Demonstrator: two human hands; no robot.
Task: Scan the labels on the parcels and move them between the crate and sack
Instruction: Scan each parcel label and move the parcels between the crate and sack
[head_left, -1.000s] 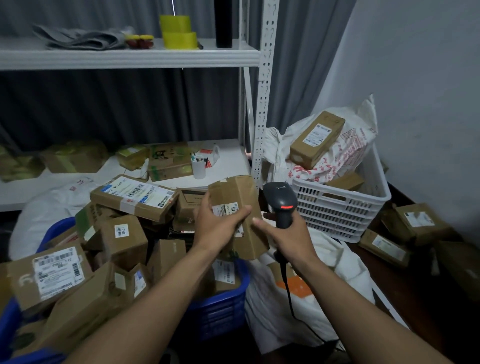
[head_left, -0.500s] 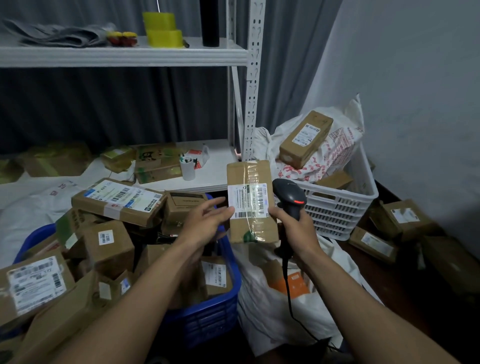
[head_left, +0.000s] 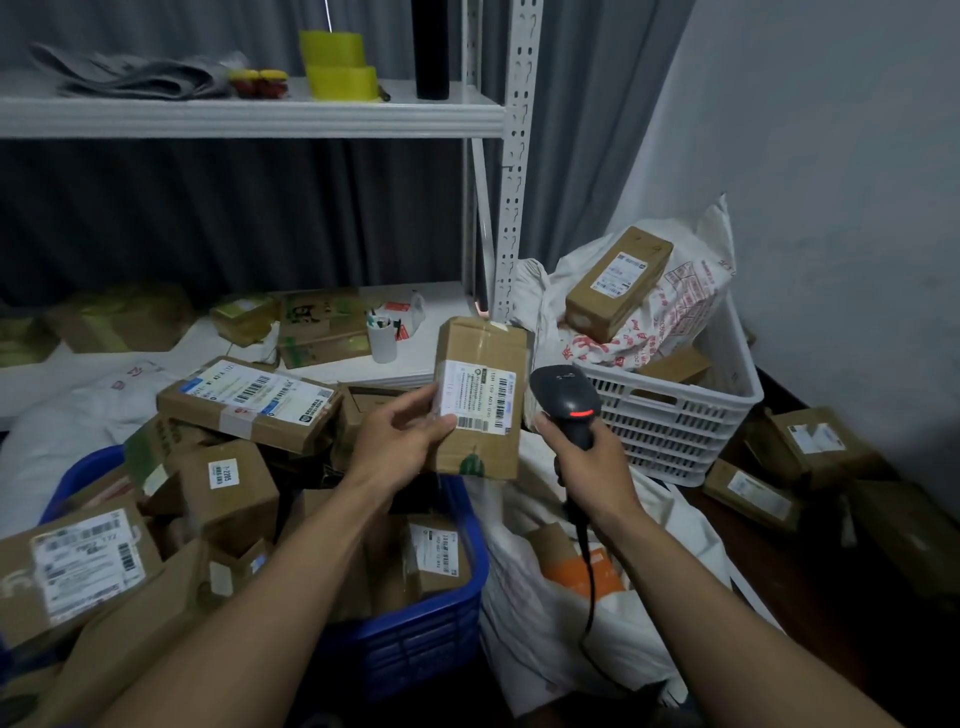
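Brown cardboard fills most of the head view. Our left hand (head_left: 400, 441) grips a small cardboard parcel (head_left: 483, 353) by its left edge, thumb curled over the front and fingers behind it. It holds the parcel upright in the air above the far right corner of the blue crate (head_left: 415, 639). The white shipping label (head_left: 475, 396) faces us, its barcodes running sideways.

Our right hand (head_left: 592, 467) is wrapped round the grip of a black barcode scanner (head_left: 563, 397). The scanner's head sits just beside the parcel's right edge, with a red light glowing on it. Its black cable (head_left: 589, 571) hangs from under the hand across the white sack (head_left: 524, 623). The sack lies on the floor just beside the blue crate, on its right, with something orange showing among its folds.

The blue crate is heaped with labelled boxes, and a large flat parcel (head_left: 249, 400) rests tilted on top of the heap. Behind the scanner stands a white slatted crate (head_left: 670, 426) holding a printed bag (head_left: 670, 306), and a long labelled box (head_left: 618, 280) lies tilted on that bag. Loose boxes (head_left: 815, 441) lie on the dark floor by the right wall.

On the upper shelf (head_left: 260, 122) we see two yellow tape rolls (head_left: 332, 65). A white cup (head_left: 383, 340) stands on the lower shelf.
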